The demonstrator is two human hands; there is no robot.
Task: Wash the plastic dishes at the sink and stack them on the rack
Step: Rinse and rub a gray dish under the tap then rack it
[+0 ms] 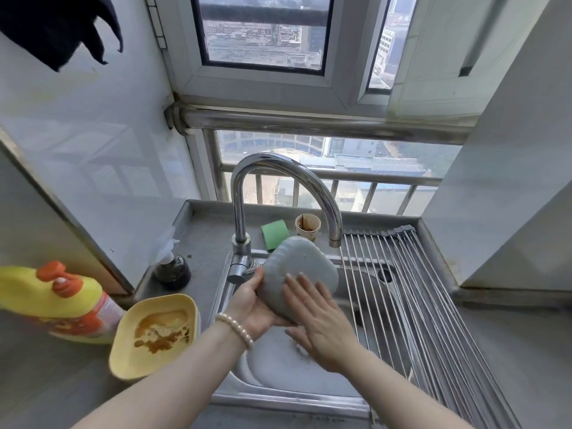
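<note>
A grey-blue plastic dish (305,263) is held tilted over the sink (278,379), its underside facing me. My left hand (250,305) grips its lower left edge, thumb up along the rim. My right hand (315,317) lies flat on the dish's underside with straight fingers. A yellow plastic dish (154,334) smeared with brown sauce sits on the counter left of the sink. The steel roll-up rack (411,289) spans the sink's right side with nothing on it.
The curved faucet (278,193) arches over the dish, with no water visible. Behind it lie a green sponge (274,235) and a stained paper cup (308,227). A yellow detergent bottle (58,301) and a dark soap dispenser (171,270) stand at the left.
</note>
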